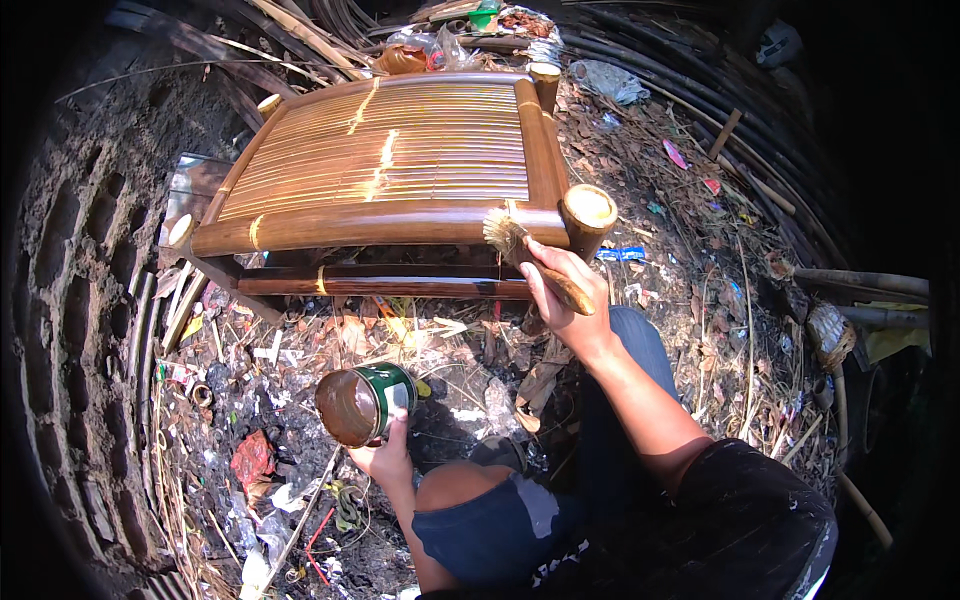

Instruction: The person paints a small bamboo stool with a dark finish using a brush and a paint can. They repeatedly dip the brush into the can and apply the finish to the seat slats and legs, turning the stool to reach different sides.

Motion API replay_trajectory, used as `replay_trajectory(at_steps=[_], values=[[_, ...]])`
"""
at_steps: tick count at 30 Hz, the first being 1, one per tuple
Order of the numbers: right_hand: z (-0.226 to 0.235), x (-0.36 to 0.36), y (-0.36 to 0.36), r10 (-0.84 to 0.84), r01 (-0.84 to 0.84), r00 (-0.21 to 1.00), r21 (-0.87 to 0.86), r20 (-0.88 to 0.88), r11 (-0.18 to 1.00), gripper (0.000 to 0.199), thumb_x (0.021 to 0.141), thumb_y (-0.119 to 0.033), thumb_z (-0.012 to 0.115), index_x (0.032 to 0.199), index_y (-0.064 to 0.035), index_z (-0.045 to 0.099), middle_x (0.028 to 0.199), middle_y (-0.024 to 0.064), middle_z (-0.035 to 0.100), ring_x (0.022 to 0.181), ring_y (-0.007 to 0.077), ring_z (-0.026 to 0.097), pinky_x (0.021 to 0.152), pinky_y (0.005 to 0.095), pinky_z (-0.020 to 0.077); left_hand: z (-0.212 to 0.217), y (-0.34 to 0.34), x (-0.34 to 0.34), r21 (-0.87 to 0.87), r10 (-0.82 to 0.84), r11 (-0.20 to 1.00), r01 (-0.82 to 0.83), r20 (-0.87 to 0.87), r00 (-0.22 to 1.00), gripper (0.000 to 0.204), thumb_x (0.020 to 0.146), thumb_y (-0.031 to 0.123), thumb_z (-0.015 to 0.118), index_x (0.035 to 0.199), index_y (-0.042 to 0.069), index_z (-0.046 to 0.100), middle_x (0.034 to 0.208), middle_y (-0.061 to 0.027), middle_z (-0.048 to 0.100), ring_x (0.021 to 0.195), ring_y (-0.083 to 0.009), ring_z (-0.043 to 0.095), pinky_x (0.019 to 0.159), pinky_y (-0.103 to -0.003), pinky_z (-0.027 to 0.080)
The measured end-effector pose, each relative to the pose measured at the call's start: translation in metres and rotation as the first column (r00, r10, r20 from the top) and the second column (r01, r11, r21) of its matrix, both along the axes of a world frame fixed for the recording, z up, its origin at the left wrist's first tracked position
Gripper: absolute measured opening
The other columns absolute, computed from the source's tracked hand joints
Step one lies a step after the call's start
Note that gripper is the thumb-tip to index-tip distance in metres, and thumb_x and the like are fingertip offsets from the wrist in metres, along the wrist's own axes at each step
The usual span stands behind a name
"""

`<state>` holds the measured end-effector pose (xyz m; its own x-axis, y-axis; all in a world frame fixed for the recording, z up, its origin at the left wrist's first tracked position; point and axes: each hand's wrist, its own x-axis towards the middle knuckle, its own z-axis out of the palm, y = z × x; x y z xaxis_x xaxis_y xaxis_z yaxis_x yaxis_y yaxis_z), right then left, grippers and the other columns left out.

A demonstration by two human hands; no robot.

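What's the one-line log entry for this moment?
left hand: holds tilted green can; right hand: holds paintbrush, bristles at front rail of slatted bamboo frame; around: leaf litter

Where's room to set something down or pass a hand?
The slatted top, framed by glossy bamboo rails, is bare. A hand might pass between the tin and the lower rail. Crowded: the near right corner, by the right hand and brush; the ground, by leaves and scraps.
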<state>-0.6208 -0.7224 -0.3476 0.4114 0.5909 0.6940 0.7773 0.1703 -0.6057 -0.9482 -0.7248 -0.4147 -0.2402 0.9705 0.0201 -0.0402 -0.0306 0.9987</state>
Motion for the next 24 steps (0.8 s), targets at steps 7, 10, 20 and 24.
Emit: replay_trajectory(at_steps=[7,10,20,24], values=[[0.011,0.040,-0.065,-0.075,0.054,0.992,-0.202,-0.100,0.978,0.023,0.091,-0.009,0.079,0.113,-0.0012,0.075,0.103,0.0176,0.077,0.090,0.0313,0.078,0.079,0.0375,0.0637,0.012,0.010,0.017,0.127,0.013,0.992,-0.003,-0.073,0.997,0.067,0.080,-0.001,0.088,0.139,-0.005,0.057,0.124,-0.0143,0.070,0.104,-0.0187,0.069,0.087,-0.030,0.055],[0.020,0.060,-0.093,-0.175,0.108,0.974,-0.379,-0.146,0.919,0.020,0.094,-0.013,0.076,0.107,0.0008,0.075,0.099,0.0211,0.078,0.088,0.0338,0.078,0.079,0.0402,0.0634,0.042,0.009,0.038,0.052,-0.022,0.998,0.032,-0.183,0.983,0.064,0.082,0.005,0.088,0.137,-0.007,0.059,0.127,-0.0159,0.069,0.109,-0.0229,0.069,0.099,-0.037,0.054],[0.057,0.141,-0.086,-0.202,-0.063,0.692,-0.337,-0.693,0.939,0.031,0.101,-0.018,0.072,0.128,-0.0039,0.072,0.119,0.0106,0.077,0.108,0.0163,0.072,0.094,0.0330,0.0564,0.133,0.026,0.059,0.174,-0.041,0.978,0.114,-0.375,0.926,0.050,0.087,0.010,0.084,0.129,-0.010,0.064,0.121,-0.0171,0.072,0.103,-0.0232,0.071,0.098,-0.039,0.054],[0.035,0.158,-0.082,-0.127,-0.237,0.262,-0.192,-0.957,0.952,0.032,0.102,-0.021,0.072,0.130,-0.0048,0.072,0.126,0.0075,0.073,0.105,0.0136,0.069,0.084,0.0324,0.0596,0.218,0.018,0.091,0.012,-0.132,0.988,0.152,-0.429,0.893,0.044,0.089,0.011,0.081,0.124,-0.011,0.067,0.118,-0.0169,0.074,0.103,-0.0228,0.071,0.098,-0.039,0.054]])
